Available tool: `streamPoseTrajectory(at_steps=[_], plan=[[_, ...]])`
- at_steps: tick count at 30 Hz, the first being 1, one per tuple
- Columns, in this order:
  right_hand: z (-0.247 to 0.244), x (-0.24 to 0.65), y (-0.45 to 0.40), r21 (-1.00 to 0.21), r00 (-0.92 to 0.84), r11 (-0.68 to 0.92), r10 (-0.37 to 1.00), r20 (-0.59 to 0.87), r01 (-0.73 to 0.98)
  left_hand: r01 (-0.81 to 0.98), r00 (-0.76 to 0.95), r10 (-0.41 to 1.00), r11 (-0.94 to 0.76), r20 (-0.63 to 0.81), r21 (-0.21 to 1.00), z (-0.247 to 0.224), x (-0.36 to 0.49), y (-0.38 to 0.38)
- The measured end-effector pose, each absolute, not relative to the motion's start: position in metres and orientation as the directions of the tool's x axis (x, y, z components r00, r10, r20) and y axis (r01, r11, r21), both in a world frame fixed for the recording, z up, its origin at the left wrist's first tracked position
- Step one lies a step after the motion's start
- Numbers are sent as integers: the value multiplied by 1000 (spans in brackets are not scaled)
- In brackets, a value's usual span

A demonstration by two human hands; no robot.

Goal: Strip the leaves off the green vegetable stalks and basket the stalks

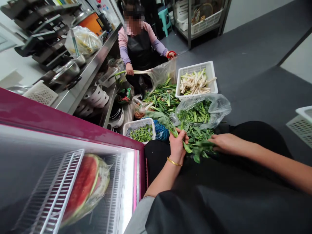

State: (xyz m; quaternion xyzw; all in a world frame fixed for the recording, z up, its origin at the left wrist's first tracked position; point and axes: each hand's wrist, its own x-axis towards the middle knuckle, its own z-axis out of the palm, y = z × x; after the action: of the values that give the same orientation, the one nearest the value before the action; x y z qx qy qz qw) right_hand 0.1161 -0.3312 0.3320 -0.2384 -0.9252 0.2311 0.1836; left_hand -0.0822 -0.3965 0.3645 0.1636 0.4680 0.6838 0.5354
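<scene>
The left hand [178, 144] has its grip around green stems [174, 130], beside the leaf pile [198, 134]. The right hand [223, 143] is at some leaves [204, 146]; I can't tell its grip. Snug, soft holding should work best.

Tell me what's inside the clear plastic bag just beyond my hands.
Green vegetable stems show inside the clear plastic bag; whatever lies beneath them, including the bag's bottom, is covered.

leafy greens [198, 152]: deep green | bracelet [174, 162]: gold | stalk basket [186, 70]: white, rows of holes along far edge | stalks [195, 83]: cream | bag [161, 131]: blue | fridge frame [48, 118]: magenta | watermelon flesh [81, 182]: red | floor [243, 70]: dark grey
</scene>
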Motion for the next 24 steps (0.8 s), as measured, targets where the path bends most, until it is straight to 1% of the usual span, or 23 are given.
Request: streamPoseTrajectory(at_steps=[2, 3, 6, 8, 10, 11, 12, 13, 14, 15, 16, 17, 18, 19, 20, 21, 22, 23, 24], plan=[[346, 111, -316, -578, -736, 658, 662, 139, 483, -519, -398, 884, 4, -246, 855, 361, -77, -399], [356, 102, -311, -619, -690, 591, 716, 107, 517, -489, -401, 886, 9, -234, 872, 360, -74, -401], [384, 64, -302, -720, -607, 446, 793, 43, 532, -411, -392, 897, 27, -203, 911, 361, -68, -405], [392, 43, -303, -747, -588, 423, 807, 53, 513, -441, -368, 904, 36, -218, 897, 363, -68, -406], [391, 32, -312, -692, -589, 522, 790, 172, 499, -540, -311, 912, 63, -268, 840, 365, -69, -405], [388, 32, -319, -632, -600, 602, 757, 258, 488, -584, -292, 911, 69, -290, 808, 365, -70, -403], [384, 34, -328, -550, -635, 701, 688, 351, 455, -615, -285, 909, 70, -304, 786, 366, -72, -402], [381, 37, -338, -456, -695, 802, 577, 428, 385, -630, -286, 906, 69, -313, 774, 366, -74, -401], [379, 43, -348, -370, -767, 886, 438, 470, 279, -635, -296, 901, 62, -317, 770, 366, -75, -399], [377, 49, -357, -312, -832, 936, 301, 466, 163, -633, -307, 897, 57, -318, 772, 366, -76, -398], [377, 55, -362, -299, -882, 951, 207, 423, 79, -628, -313, 895, 57, -319, 777, 365, -77, -397], [379, 61, -363, -327, -914, 942, 193, 357, 72, -619, -313, 895, 62, -318, 783, 365, -78, -396], [381, 65, -359, -386, -925, 911, 264, 274, 146, -608, -312, 896, 66, -315, 791, 365, -78, -396], [384, 68, -351, -465, -899, 843, 394, 190, 271, -596, -319, 896, 65, -310, 800, 364, -76, -396], [387, 69, -341, -557, -838, 732, 534, 111, 392, -583, -324, 896, 64, -304, 810, 364, -75, -397], [390, 67, -328, -648, -760, 596, 649, 41, 474, -571, -324, 898, 65, -297, 819, 364, -72, -398], [392, 64, -317, -724, -687, 469, 726, -10, 506, -558, -322, 902, 65, -288, 828, 364, -70, -399], [393, 59, -307, -782, -638, 374, 769, -39, 499, -546, -320, 905, 65, -279, 835, 364, -68, -400], [392, 53, -301, -822, -613, 314, 789, -53, 475, -540, -315, 909, 66, -274, 839, 364, -66, -400]])
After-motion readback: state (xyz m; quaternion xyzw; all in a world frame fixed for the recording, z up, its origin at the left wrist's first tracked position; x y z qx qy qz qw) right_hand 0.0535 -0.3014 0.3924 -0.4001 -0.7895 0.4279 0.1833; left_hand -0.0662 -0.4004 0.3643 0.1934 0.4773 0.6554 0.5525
